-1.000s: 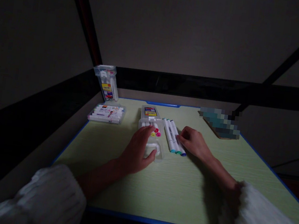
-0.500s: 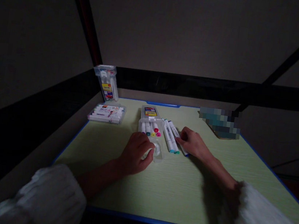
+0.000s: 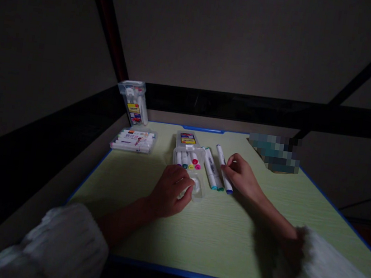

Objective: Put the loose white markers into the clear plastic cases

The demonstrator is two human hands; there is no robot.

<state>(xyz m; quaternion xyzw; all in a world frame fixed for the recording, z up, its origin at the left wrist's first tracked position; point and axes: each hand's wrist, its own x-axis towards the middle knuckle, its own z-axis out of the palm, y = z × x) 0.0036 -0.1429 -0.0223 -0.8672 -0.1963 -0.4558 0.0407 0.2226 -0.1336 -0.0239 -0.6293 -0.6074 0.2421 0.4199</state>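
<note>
A clear plastic marker case (image 3: 188, 155) lies open in the middle of the light green table (image 3: 214, 234), with several markers inside showing pink, yellow and green caps. My left hand (image 3: 170, 189) rests at the case's near end, fingers curled on its clear lid. Two white markers (image 3: 211, 173) with teal and green caps lie just right of the case. My right hand (image 3: 242, 176) pinches a third white marker (image 3: 223, 173) with a blue cap, angled apart from the other two.
A flat clear box of markers (image 3: 133, 140) lies at the table's far left. An upright clear marker case (image 3: 133, 101) stands behind it. A blurred dark object (image 3: 274, 153) sits at the far right. Dark bars run behind the blue-edged table.
My left hand slid back from the markers in the case to its near end. My right hand drew the blue-capped marker away from the other two.
</note>
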